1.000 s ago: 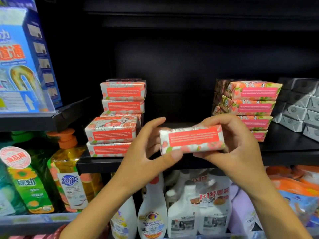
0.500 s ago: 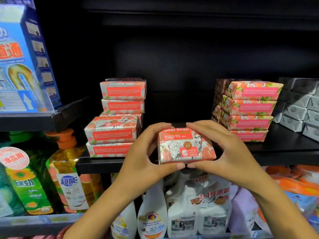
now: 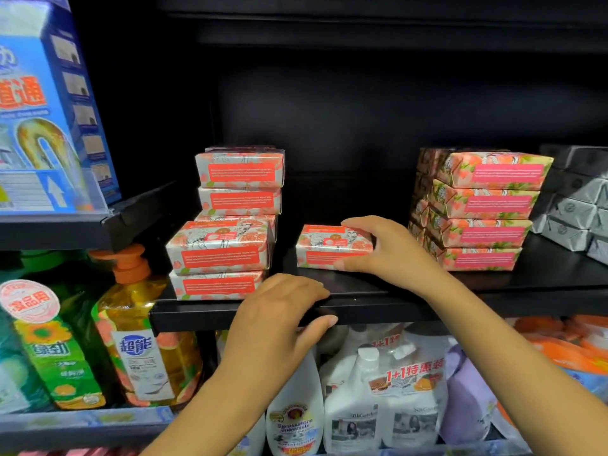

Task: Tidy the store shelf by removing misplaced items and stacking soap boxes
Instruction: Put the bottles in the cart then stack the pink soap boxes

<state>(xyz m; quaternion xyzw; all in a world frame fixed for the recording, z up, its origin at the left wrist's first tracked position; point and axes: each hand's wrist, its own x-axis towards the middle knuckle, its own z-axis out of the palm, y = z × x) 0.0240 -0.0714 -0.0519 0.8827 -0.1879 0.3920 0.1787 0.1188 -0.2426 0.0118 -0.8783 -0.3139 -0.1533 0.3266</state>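
A pink-and-white goat soap box (image 3: pixel 330 246) lies flat on the black shelf (image 3: pixel 411 299), in the gap between two stacks. My right hand (image 3: pixel 388 250) grips its right end, fingers over the top and thumb at the front. My left hand (image 3: pixel 283 311) rests on the shelf's front edge, fingers curled over the lip and holding no box. To the left stands a stack of matching soap boxes (image 3: pixel 227 225); the front ones sit askew. To the right is a stack of peach-patterned soap boxes (image 3: pixel 483 209).
Grey wrapped boxes (image 3: pixel 579 205) sit at the far right of the shelf. A blue drain-cleaner box (image 3: pixel 42 103) stands on the upper left shelf. Below are a yellow pump bottle (image 3: pixel 138 327), green bottles (image 3: pixel 49 343) and white detergent bottles (image 3: pixel 362 399).
Both hands held the soap box in front of the shelf and turned it. Now the box lies on the shelf under my right hand, and my left hand has dropped to the shelf edge.
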